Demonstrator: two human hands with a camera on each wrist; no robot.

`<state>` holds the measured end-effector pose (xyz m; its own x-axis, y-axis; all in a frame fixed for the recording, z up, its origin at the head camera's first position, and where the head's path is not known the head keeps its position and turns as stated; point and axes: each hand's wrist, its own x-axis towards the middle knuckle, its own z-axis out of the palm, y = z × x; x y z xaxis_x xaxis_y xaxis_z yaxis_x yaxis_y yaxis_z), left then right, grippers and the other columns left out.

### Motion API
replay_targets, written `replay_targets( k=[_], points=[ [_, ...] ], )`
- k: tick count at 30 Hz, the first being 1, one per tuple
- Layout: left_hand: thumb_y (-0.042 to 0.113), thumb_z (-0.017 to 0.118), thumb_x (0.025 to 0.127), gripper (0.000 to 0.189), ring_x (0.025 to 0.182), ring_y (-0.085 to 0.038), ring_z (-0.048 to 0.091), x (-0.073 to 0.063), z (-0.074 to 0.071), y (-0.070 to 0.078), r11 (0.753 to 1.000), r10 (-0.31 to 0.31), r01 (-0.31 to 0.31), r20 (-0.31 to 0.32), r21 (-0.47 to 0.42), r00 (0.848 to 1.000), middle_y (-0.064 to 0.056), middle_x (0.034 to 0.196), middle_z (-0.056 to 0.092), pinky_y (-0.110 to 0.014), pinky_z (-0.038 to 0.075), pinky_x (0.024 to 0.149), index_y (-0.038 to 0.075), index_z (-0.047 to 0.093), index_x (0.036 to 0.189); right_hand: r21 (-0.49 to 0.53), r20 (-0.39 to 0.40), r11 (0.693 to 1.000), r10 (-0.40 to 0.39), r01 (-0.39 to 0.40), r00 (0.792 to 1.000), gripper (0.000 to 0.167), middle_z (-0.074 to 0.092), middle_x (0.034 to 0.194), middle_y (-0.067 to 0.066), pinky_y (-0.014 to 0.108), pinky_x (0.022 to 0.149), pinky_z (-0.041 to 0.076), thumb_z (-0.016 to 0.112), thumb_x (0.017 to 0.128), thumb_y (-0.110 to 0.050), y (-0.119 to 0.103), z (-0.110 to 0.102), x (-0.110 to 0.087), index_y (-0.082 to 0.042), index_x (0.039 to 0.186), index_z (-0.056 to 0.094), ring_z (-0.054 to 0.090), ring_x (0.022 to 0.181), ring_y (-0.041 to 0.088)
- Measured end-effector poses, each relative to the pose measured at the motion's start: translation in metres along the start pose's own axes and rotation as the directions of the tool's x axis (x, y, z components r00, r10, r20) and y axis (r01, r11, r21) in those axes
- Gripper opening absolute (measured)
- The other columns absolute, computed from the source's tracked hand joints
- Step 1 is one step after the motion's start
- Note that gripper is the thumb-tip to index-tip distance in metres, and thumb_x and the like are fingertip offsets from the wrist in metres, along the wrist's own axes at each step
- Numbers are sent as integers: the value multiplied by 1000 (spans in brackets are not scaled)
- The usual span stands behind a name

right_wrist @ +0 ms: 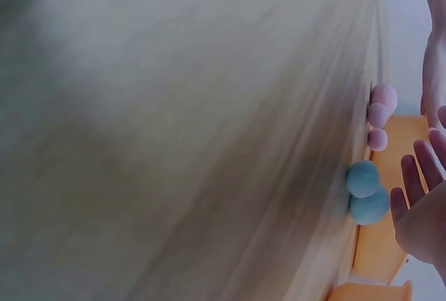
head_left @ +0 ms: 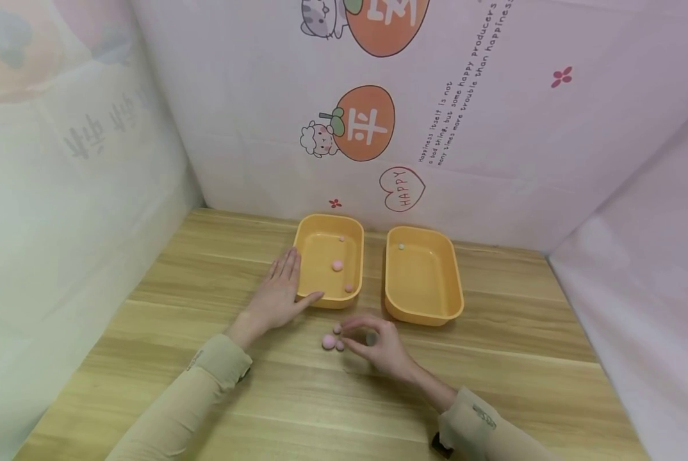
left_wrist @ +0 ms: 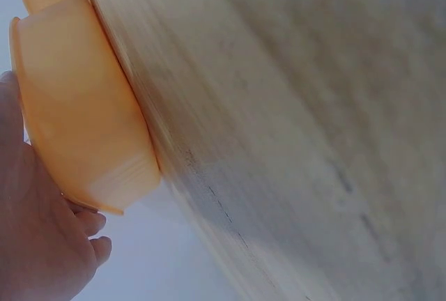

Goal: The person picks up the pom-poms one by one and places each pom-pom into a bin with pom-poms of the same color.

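My left hand [head_left: 276, 296] rests against the left side of a yellow bin [head_left: 328, 219], fingers straight along the rim and thumb at its front edge. Inside that bin lie a pink ball [head_left: 337, 266] and two smaller pink balls. My right hand [head_left: 385, 349] is over the table, thumb and index finger apart beside a cluster of three pink balls [head_left: 328, 342]. Two blue balls [right_wrist: 369, 205] sit on the table near that hand in the right wrist view; in the head view the hand partly hides them.
Right of the first bin stands a second yellow bin [head_left: 425, 301] with a small pale blue ball [head_left: 401, 246] inside. The wooden table [head_left: 298, 410] meets printed white cloth walls [head_left: 252, 128] at the back and sides.
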<state>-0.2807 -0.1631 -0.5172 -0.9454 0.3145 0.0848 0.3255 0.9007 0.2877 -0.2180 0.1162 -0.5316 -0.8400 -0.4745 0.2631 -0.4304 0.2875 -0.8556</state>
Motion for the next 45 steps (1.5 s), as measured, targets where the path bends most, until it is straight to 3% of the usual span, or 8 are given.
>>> replay_targets(
  k=[10, 26, 36, 45],
  points=[
    [76, 42, 109, 111, 174, -42, 9, 1, -1, 0, 1000, 0, 0, 3, -4, 1000, -27, 184, 3, -56, 12, 142, -8, 7, 173, -100, 6, 995, -21, 22, 1000, 25, 82, 126, 13, 36, 115, 56, 88, 91, -4, 5, 1, -4, -3, 115, 82, 75, 122, 35],
    [75, 43, 108, 111, 173, -43, 9, 1, 2, 0, 1000, 5, -5, -8, -11, 1000, -26, 184, 1, -56, 12, 142, -8, 7, 173, -134, 74, 991, 25, -15, 997, 23, 82, 128, 8, 36, 114, 55, 85, 97, -11, 16, 8, -4, -8, 119, 82, 73, 123, 33],
    [76, 42, 108, 112, 174, -42, 9, -2, 3, -1, 1000, 3, -3, 3, -13, 1000, -25, 184, 0, -55, 11, 142, -7, 4, 173, -183, 74, 983, 33, -19, 997, 29, 82, 127, 3, 40, 114, 55, 90, 90, -7, 20, 16, -7, -10, 117, 83, 72, 123, 29],
    [75, 42, 109, 111, 174, -42, 8, -1, 1, 0, 1000, -1, 1, 15, -18, 1000, -25, 184, -1, -55, 11, 142, -6, 2, 173, -237, 21, 972, 7, -2, 1000, 21, 83, 119, 1, 42, 110, 56, 89, 91, -6, 18, 21, -7, -11, 110, 84, 73, 117, 26]
  ],
)
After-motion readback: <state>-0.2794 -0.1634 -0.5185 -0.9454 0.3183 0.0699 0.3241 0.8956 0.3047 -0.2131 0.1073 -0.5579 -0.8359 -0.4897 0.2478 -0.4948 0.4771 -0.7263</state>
